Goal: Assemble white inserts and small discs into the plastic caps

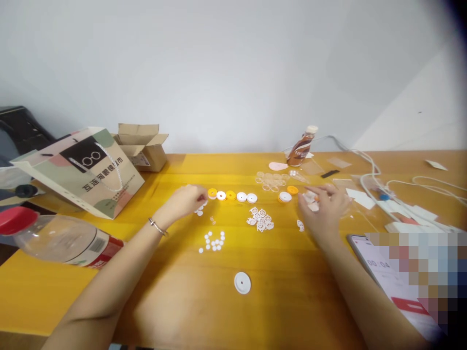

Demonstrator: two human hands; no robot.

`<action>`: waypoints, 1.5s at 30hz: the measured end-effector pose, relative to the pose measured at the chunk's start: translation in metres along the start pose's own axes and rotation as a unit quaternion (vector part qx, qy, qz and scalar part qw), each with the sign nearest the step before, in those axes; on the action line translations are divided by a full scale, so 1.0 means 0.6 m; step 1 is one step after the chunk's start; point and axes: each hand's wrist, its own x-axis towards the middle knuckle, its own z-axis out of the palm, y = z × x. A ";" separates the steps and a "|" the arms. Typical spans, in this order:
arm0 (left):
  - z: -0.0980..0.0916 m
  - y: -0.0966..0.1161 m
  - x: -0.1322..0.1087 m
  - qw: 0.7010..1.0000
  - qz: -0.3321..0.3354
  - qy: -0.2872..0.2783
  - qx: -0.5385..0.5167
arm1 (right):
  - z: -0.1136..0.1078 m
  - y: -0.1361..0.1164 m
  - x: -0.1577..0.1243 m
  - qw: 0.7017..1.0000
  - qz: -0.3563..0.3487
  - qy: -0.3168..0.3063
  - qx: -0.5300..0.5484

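My left hand (190, 198) is at the left end of a row of white and orange round plastic parts (231, 196). Its fingertips are pinched together above small white discs (199, 212), and whatever lies between them is hidden. On the right, my right hand (326, 210) reaches over a small pile of white and orange pieces (312, 199), its fingers curved and apart. Left of it lie a white round part (285, 197) and an orange one (292, 190). A larger white disc (242, 283) lies alone near the front.
Between my arms are white openwork pieces (261, 219), several small white dots (215, 241) and clear rings (270, 181). A bottle (301, 147) and cables (372, 167) stand behind right. A phone (379, 267) lies right; a paper bag (105, 180), carton (146, 150) and large bottle (69, 243) are left.
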 end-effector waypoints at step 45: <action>0.056 0.027 0.024 0.961 0.133 0.104 -0.218 | -0.003 -0.081 -0.061 0.902 -0.165 -0.274 0.292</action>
